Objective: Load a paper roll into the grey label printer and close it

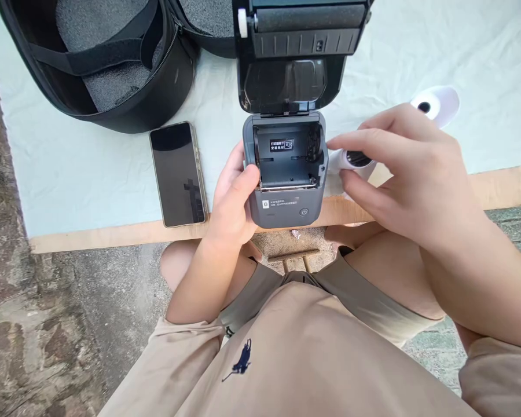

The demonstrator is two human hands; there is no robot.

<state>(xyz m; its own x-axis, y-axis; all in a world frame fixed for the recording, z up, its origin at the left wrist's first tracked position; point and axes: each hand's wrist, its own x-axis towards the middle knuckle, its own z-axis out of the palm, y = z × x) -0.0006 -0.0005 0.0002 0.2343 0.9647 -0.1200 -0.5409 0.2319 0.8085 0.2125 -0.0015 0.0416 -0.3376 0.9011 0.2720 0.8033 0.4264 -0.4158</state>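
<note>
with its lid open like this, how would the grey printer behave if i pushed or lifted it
The printer looks like rigid plastic, so it should stay stiff. Its bulky black lid stands open beyond the far edge, so it may tip backward. The casing seems smooth, so it might slip slightly.

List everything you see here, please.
Printer: one, dark grey, lid open, centre.
Case: one, black, open, upper left.
Phone: one, black, left of printer.
Rolls: two, white, nearer roll beside printer, farther roll upper right.
Cloth: one, pale blue, on table.
Table: one, tan edge, beneath.
Wooden bar: one, tan, below printer.
Ground: one, greyish, below.
Shirt: one, beige, bottom.
Legs: two, in olive shorts, lower centre.
Hands: two, bare, left hand on printer, right hand at nearer roll.
</note>
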